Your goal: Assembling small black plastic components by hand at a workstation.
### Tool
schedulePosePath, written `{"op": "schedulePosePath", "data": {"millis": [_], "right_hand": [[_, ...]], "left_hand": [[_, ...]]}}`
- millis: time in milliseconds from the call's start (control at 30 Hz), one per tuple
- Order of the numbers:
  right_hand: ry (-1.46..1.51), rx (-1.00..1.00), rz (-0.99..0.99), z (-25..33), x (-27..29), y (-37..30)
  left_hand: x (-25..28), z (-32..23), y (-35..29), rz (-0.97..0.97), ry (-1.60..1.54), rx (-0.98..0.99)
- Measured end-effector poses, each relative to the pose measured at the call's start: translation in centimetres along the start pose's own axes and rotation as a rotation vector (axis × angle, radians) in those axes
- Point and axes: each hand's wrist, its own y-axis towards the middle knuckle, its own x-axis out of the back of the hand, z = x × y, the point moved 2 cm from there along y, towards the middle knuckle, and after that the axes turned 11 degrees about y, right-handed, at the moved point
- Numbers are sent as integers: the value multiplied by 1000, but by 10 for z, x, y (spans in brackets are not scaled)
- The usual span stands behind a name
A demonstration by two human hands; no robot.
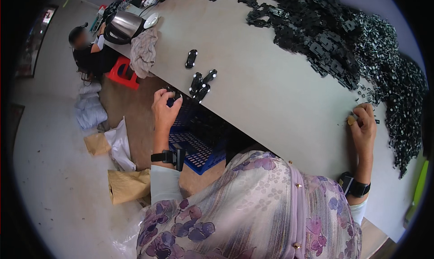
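Observation:
Over the table's near edge, my left hand point(166, 109) is closed with thumb and fingers round a small black toy car part point(176, 95), mostly hidden by the fingers. A group of small black toy cars with white wheels point(202, 85) lies just to its right, and one more black toy car point(191, 58) sits farther back. On the right, my right hand point(364, 125) rests low at the table, its thumb and fingers pinched together. Whatever is in that pinch is hidden. Close beside it spreads a heap of small wheel-and-axle pieces point(398, 96).
A large pile of flat black plastic parts point(316, 37) covers the table's far right. At the far left stand a steel kettle point(125, 25) and a crumpled cloth point(143, 51). Below the edge is a blue crate point(199, 153). Another person point(88, 51) sits near a red stool point(123, 73).

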Motion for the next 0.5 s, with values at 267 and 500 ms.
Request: {"op": "schedulePosePath", "data": {"millis": [267, 500], "right_hand": [[-17, 13, -17, -2, 2, -4], [-1, 14, 1, -1, 0, 0]], "left_hand": [[-21, -79, 33, -131, -116, -214], [-64, -83, 111, 32, 26, -289]]}}
